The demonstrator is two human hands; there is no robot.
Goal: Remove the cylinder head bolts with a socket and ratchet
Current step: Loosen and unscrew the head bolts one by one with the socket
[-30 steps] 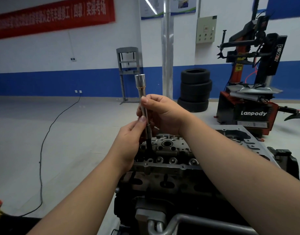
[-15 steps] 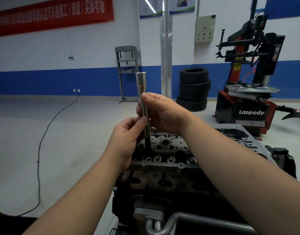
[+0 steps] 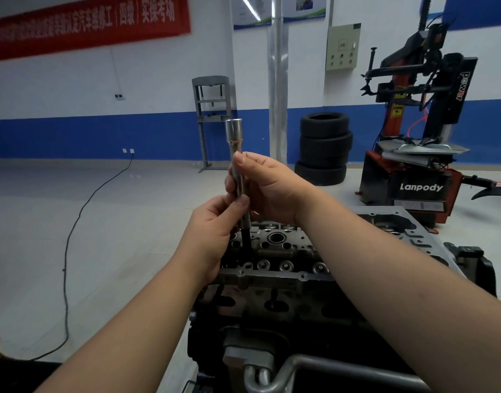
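- A long silver socket extension stands almost upright over the far left part of the cylinder head, its wide socket end at the top and its dark lower tip going down into the head near its left edge.
- The right hand wraps the upper part of the shaft, fingers curled round it and the thumb laid along its front just under the socket end.
- The left hand pinches the shaft lower down, thumb tip pressed on its front; its other fingers are hidden behind the tool, and how they lie cannot be told.
- The two hands sit close together, one above the other on the shaft.
- The cylinder head lies on top of the engine block, with valve openings showing along its near edge.
- Behind, on the floor, are a stack of tyres, a tyre changer at the right and a black cable at the left.
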